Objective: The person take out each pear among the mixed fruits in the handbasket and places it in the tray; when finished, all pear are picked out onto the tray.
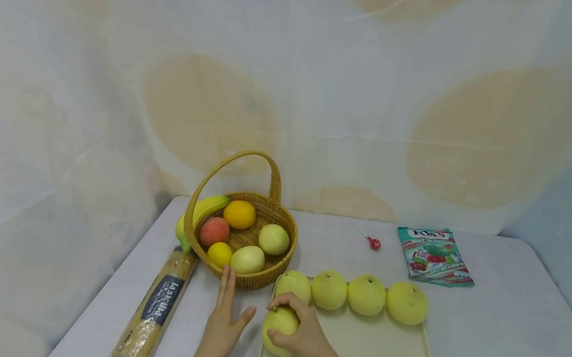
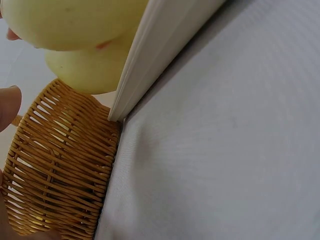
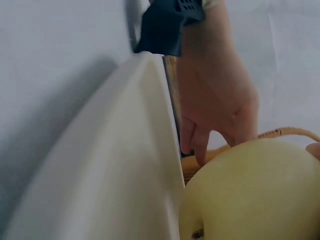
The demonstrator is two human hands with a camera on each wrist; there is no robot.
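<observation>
Head: gripping a round pale-yellow fruit with a curled right hand at the left side of a cream rectangular tray; holding nothing in a straight-fingered left hand, just beside a brown wicker basket. Reading "lasicilia" on a long clear pasta packet, "FOX'S" on a green bag. Left wrist: probably firm, weighty. Right wrist: smooth, perhaps slippery; best cupped round the middle.

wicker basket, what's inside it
A red fruit, an orange fruit, a small yellow fruit and two pale green fruits. The woven bottom shows between them; whatever lies under each is covered.
</observation>
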